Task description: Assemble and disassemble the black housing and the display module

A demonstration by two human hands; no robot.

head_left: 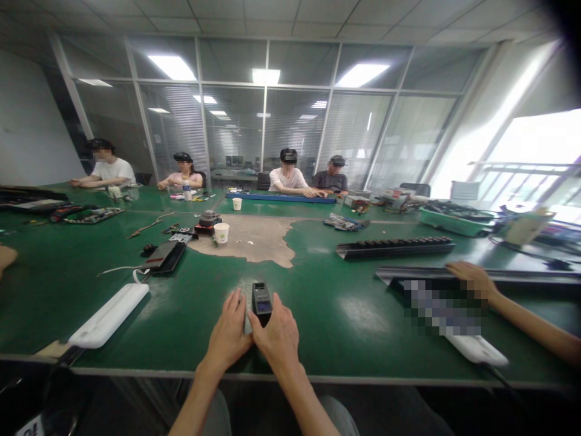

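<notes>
Near the front edge of the table, my two hands are close together. My right hand (278, 333) is wrapped round the side of a small black box-shaped device (262, 297), its thumb at the near left corner and its fingers along the right. A little dark bluish window shows on the device's upper face. Just left of it is my left hand (228, 330), fingers closed and curved beside a pale, greyish flat piece (248, 312). What that piece is I cannot make out, as the hand covers part of it.
White power strips (111, 315) lie left and right on the green table (190, 333). A co-worker's hand (474, 281) rests by a long black channel (512, 278) at right. Ahead are a paper cup (221, 233), dismantled parts (166, 255) and a green basket (454, 223). Several people sit opposite.
</notes>
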